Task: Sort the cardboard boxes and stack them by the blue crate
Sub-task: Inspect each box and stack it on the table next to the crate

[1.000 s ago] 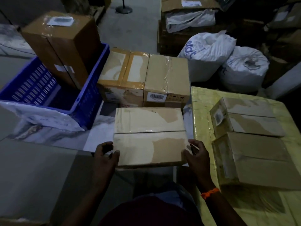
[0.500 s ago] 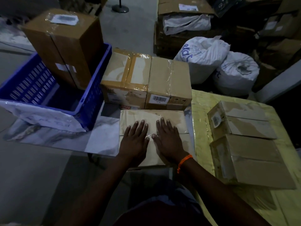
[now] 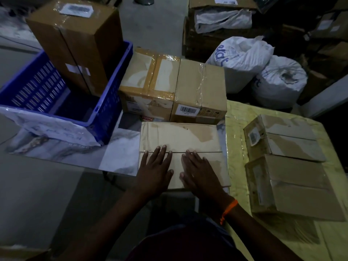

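A flat cardboard box (image 3: 180, 138) lies on the marble-patterned table, right of the blue crate (image 3: 111, 102). My left hand (image 3: 156, 170) and my right hand (image 3: 199, 172) rest palm-down on its near half, fingers spread, gripping nothing. Behind it stand two taped boxes side by side: one with brown tape (image 3: 148, 85) and one with a barcode label (image 3: 201, 89). A tall brown box (image 3: 75, 40) stands inside the crate. Two more cardboard boxes (image 3: 282, 136) (image 3: 295, 187) lie on the yellow-covered table at the right.
A white plastic sheet (image 3: 49, 127) hangs over the crate's near rim. Two white sacks (image 3: 239, 57) (image 3: 278, 80) sit on the floor behind the yellow table (image 3: 237, 147). More boxes (image 3: 222, 8) are piled at the back. Grey floor lies to the left.
My hands left the box's near corners and went flat on its top. The box now rests on the table in front of the two taped boxes; my hands have slid slightly nearer.
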{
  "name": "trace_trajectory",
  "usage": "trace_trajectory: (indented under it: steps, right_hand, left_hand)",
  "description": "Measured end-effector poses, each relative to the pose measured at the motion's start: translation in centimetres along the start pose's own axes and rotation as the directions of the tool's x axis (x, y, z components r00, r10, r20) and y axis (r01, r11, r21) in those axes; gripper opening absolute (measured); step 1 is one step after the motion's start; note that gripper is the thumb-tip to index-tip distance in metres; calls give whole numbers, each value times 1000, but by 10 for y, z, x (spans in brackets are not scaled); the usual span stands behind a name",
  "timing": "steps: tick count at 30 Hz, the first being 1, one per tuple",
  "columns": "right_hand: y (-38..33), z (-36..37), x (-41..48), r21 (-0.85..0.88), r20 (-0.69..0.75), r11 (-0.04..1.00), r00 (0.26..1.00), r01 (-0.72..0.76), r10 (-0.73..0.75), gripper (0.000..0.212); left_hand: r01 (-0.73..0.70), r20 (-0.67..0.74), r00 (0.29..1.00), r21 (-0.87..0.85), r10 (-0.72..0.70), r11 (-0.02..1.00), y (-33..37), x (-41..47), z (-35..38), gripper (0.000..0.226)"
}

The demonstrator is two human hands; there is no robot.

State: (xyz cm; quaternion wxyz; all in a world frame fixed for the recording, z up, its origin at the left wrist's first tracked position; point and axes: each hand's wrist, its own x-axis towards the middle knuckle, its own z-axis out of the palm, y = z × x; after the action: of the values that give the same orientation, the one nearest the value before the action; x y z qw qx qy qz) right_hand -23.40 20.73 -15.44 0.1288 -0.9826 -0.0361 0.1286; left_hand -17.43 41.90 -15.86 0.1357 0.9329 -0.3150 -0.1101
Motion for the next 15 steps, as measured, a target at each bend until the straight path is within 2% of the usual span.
trace_trajectory:
  steps: [2,4,7,12,15]
  right_hand:
    - [6,10,-25,2,-44,999,998,45,-45,73]
    - [16,23,-42,-79,-150,993,983,92,-103,70]
    - [22,35,-49,-119,-192,988,974,101,-122,68]
    - [20,33,-44,-100,-112,992,990,78,-89,69]
    - [19,26,-42,-21,-85,997,993,79,-81,73]
  left_hand:
    - [-45,-28,998,54,47,998,2,-22,10,68]
    - [-72,-51,996,88,76,994,2,-37,19,64]
    - [-74,-43,996,107,79,991,-1,-42,24,64]
    - [-66,1,998,102,66,993,-3,-40,23,64]
    - [-74,13,997,97,73,993,-3,-40,22,65]
